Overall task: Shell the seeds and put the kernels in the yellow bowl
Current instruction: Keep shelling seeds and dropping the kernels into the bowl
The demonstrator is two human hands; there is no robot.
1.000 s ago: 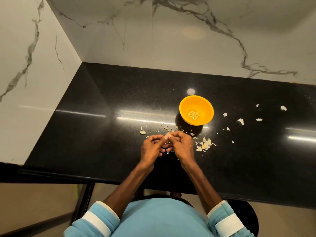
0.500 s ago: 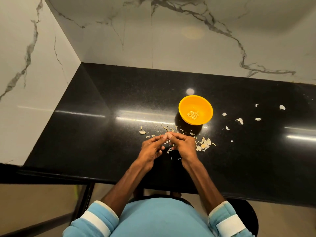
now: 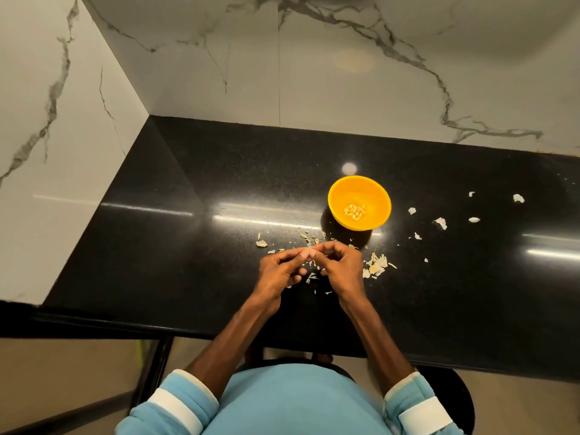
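Seed (image 3: pixel 310 249) pinched between fingers of left hand (image 3: pixel 279 271) and right hand (image 3: pixel 340 268), yellow bowl (image 3: pixel 373 196) just beyond

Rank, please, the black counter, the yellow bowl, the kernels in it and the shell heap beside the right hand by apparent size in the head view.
1. black counter
2. yellow bowl
3. shell heap and kernels: near alike, heap nearer the camera, so unranked.

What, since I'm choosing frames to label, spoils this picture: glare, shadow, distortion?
Head view: light streaks glare on the black countertop; the yellow bowl throws a shadow toward the left hand and right hand; wide-angle bends the edges; the seed they pinch is too small to resolve.
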